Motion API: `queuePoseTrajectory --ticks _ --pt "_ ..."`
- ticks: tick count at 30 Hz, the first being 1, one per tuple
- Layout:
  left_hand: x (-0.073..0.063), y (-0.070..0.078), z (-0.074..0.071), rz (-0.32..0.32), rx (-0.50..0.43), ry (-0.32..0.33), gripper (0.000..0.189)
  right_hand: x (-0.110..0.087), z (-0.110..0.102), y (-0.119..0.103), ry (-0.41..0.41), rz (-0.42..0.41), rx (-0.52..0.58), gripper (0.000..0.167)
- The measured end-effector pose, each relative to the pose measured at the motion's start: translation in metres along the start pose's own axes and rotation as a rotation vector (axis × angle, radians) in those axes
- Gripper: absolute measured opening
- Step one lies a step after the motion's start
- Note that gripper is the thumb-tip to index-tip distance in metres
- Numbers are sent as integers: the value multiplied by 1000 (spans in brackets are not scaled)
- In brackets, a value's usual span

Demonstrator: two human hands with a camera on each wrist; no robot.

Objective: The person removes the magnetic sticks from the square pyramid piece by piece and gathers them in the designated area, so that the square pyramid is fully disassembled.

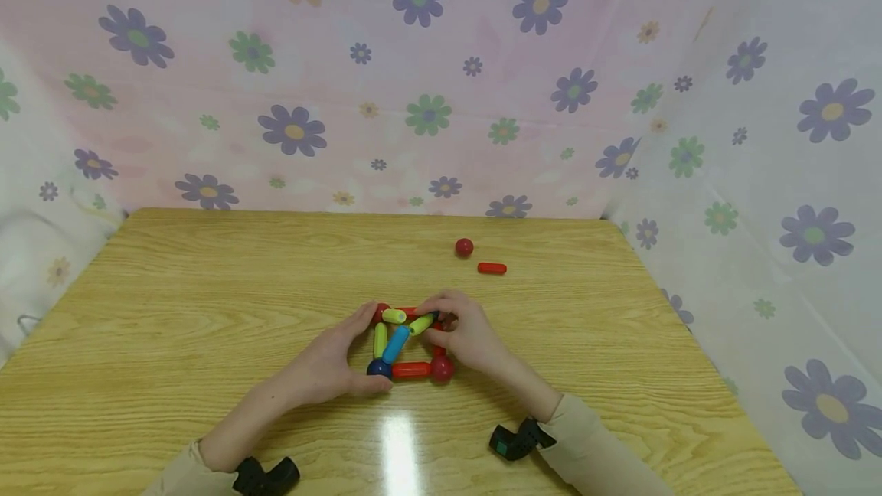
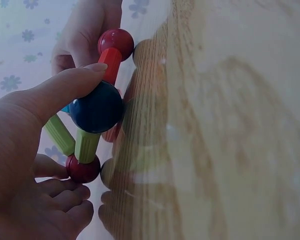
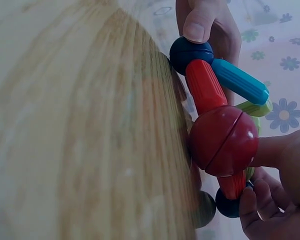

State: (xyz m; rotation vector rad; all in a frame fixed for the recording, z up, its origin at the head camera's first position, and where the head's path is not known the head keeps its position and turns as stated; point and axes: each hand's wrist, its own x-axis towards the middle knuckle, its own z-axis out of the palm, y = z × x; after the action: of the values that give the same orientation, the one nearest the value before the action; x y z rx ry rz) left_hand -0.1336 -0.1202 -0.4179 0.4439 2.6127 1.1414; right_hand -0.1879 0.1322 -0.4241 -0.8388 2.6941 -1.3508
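Left hand [image 1: 329, 367] spreads thumb [image 1: 370, 383] from fingers [image 1: 358, 321]; right hand [image 1: 470, 334] curls its fingers toward its thumb; both forearms [image 1: 249, 419] angle inward.

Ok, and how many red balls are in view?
3: a loose red ball on the table; a second red ball at the near right corner of the stick frame; a third red ball at its far left corner, by the left hand. None seems hidden.

From my remote post I view smooth, glossy, plastic-looking balls [image 3: 224, 142] and grooved sticks [image 3: 206, 86] on a shiny wood-grain surface [image 1: 220, 266], backed by creased printed cloth [image 1: 386, 79]; matt fabric sleeves [image 1: 599, 442] frame them.
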Motion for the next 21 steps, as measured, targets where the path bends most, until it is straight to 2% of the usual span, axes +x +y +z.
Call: queuePoseTrajectory --ticks 14,21 --pt "-1 1 -1 9 13 -4 119 1 -7 2 42 -22 107 26" --pt "0 0 0 5 27 -2 119 2 -16 3 36 -5 89 24"
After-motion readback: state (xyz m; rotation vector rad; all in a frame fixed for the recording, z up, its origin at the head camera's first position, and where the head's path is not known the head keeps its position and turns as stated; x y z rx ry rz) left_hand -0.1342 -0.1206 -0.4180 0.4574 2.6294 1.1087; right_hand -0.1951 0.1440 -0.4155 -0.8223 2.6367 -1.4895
